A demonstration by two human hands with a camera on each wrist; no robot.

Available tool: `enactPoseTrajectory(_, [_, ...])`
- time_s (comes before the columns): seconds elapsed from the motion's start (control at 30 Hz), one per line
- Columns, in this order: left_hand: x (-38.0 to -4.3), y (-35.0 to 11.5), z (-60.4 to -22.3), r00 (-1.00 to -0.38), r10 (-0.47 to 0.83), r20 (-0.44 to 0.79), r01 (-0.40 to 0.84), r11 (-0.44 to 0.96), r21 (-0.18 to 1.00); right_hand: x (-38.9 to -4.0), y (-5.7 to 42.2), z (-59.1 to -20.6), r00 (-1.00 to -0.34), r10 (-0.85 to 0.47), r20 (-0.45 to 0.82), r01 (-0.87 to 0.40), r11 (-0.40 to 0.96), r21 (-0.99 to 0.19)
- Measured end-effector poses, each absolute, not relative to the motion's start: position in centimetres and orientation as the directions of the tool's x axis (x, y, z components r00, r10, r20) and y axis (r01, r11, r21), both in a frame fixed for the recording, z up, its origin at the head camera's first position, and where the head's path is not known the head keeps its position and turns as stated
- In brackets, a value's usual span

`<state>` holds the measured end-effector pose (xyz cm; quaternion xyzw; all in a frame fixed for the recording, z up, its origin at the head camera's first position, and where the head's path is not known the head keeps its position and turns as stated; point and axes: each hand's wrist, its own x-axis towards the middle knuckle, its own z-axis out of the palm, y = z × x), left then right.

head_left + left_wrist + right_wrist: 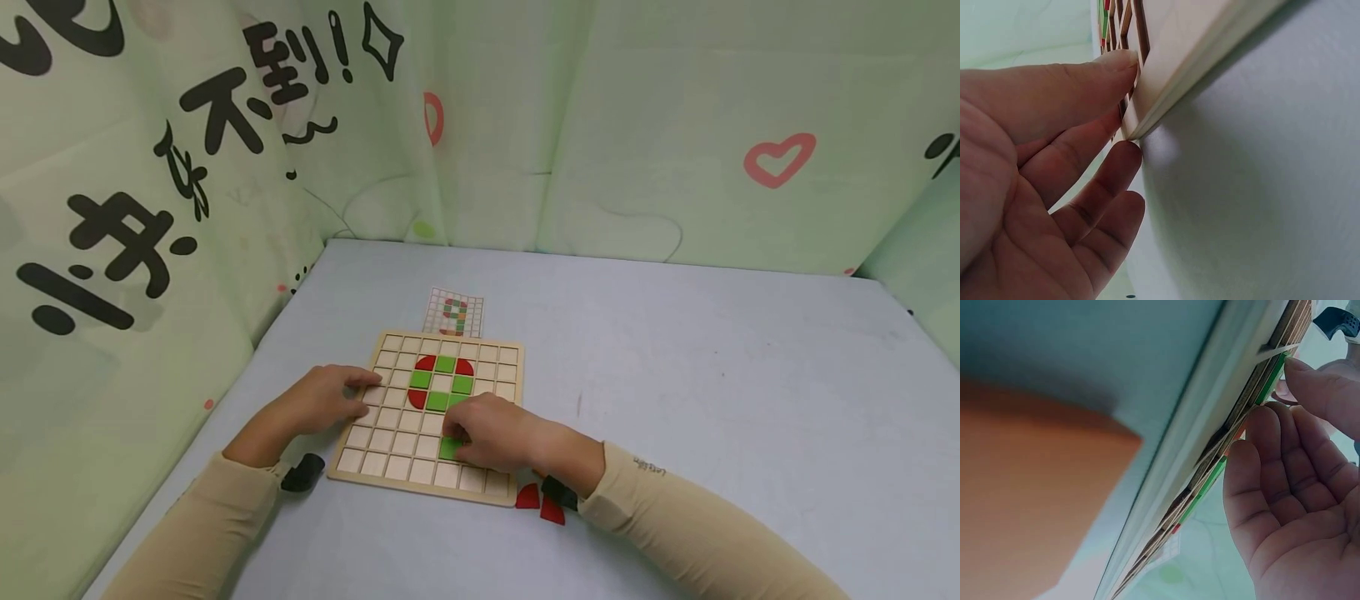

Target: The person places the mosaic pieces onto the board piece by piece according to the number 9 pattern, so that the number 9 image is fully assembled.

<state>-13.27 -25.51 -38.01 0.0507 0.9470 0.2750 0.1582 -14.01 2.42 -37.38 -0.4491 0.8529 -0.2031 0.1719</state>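
A square wooden grid board (405, 486) lies on the table, with green squares (421, 379) and red rounded pieces (417, 399) set in a ring on it. My left hand (322, 403) rests at the board's left edge, thumb and a finger over the rim. In the left wrist view, another fingertip sits right at the rim's side. My right hand (495, 429) is low over the board's right half, beside a green square (451, 448). The right wrist view shows its thumb at a green square (1272, 378), other fingertips touching the pieces; the hand hides several cells.
Behind the board lies a pattern card (453, 312) with a coloured grid figure. Loose red pieces (528, 497) lie by the board's near right corner, beside the right wrist. A large orange shape (1047, 494) fills the right wrist view's foreground. Printed curtains (637, 125) surround the table.
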Motion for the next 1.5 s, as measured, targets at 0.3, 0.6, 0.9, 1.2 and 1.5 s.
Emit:
enactPoseTrajectory(0.3, [-13.3, -25.5, -37.9, -0.943, 0.186, -0.275, 0.01, 0.844, 0.536, -14.0, 2.4, -37.2, -0.542, -0.83, -0.131, -0.69, 0.529, -0.494])
enactPoseTrajectory(0.6, [-13.2, -25.5, -37.9, -0.942, 0.183, -0.283, 0.002, 0.844, 0.537, -15.0, 3.8, -35.7, -0.567, -0.801, -0.192, -0.589, 0.558, -0.585])
enactPoseTrajectory(0.9, [-13.4, -25.6, -38.0, -0.941, 0.193, -0.279, 0.014, 0.844, 0.536, -15.1, 5.9, -35.5, -0.556, -0.818, -0.15, -0.606, 0.522, -0.6])
enactPoseTrajectory(1.2, [-13.3, -25.5, -38.1, -0.941, 0.193, -0.28, 0.016, 0.848, 0.531, -14.7, 8.0, -35.6, -0.601, -0.777, -0.187, -0.532, 0.564, -0.632])
enactPoseTrajectory(1.5, [-13.3, -25.5, -37.8, -0.939, 0.194, -0.285, 0.014, 0.848, 0.529, -14.2, 10.3, -36.6, -0.623, -0.759, -0.189, -0.514, 0.579, -0.633])
